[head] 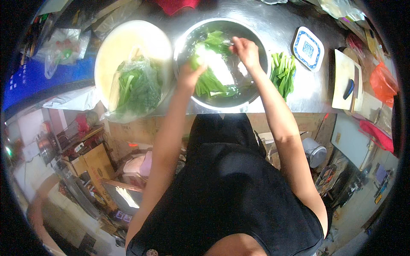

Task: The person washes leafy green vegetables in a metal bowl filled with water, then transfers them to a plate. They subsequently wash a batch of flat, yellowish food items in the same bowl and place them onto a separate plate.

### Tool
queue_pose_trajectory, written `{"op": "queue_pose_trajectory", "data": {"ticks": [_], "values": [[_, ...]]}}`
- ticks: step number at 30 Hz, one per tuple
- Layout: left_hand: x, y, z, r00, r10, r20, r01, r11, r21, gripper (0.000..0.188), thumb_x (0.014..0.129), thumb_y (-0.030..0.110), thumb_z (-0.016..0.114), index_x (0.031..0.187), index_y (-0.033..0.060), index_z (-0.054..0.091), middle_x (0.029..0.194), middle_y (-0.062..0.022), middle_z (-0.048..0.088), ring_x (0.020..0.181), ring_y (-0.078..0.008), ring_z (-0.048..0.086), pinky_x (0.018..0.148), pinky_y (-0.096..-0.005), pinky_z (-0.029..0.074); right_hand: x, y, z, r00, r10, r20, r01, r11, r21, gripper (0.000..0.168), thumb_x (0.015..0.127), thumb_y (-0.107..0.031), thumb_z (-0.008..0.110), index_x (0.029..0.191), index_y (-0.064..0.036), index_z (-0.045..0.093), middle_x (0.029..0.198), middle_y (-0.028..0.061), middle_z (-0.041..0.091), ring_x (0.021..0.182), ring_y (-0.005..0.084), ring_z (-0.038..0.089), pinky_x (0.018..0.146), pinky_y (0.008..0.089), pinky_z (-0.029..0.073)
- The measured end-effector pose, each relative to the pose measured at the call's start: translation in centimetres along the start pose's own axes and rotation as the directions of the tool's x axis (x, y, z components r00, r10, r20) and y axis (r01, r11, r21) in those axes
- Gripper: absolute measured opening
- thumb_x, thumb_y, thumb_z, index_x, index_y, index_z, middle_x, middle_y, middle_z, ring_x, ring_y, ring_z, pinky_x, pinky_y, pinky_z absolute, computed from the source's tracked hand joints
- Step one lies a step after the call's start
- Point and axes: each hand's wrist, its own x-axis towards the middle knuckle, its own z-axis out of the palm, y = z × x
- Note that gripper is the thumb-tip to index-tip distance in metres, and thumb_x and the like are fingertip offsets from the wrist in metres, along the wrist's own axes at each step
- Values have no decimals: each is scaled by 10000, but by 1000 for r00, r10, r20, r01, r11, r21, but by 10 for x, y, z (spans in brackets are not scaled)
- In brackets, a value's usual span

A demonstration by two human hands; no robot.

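Observation:
A round metal basin (182, 92) of water holds loose leafy greens (208, 84), partly washed out by glare. My left hand (192, 73) is at the basin's left side, its fingers around part of the greens. Over the basin's right half is my right hand (246, 52), fingers curled near the leaves; whether they pinch anything is unclear. Beside the basin on the right, a bunch of greens (283, 75) lies with its pale stems pointing away from me. On the left, a clear plastic bag of greens (136, 86) rests on a round pale board or lid (128, 35).
Right of the basin on the metal counter (278, 19) is a blue-and-white dish (308, 48). Farther right, a knife (349, 89) lies on a white cutting board (340, 73). An orange plastic bag (383, 84) sits at the right edge, and a silvery bag (72, 100) at the left.

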Motion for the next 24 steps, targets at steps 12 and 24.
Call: {"op": "queue_pose_trajectory", "data": {"ticks": [12,24], "values": [[-30,7,-2,981,-179,-76,142,927,-348,252,876,195,634,1068,50,559,955,-52,605,866,-167,581,766,-342,495,-1,36,57,984,42,170,23,930,-366,224,776,-279,678,935,-123,702,981,106,627,945,297,580,824,421,449],[-9,-27,23,892,-316,324,442,451,-776,217,932,179,557,1115,63,548,1017,-82,604,909,-177,585,778,-322,498,-92,-14,27,869,-467,162,437,879,191,160,758,30,569,909,10,618,968,144,602,812,269,623,699,346,497]]}}
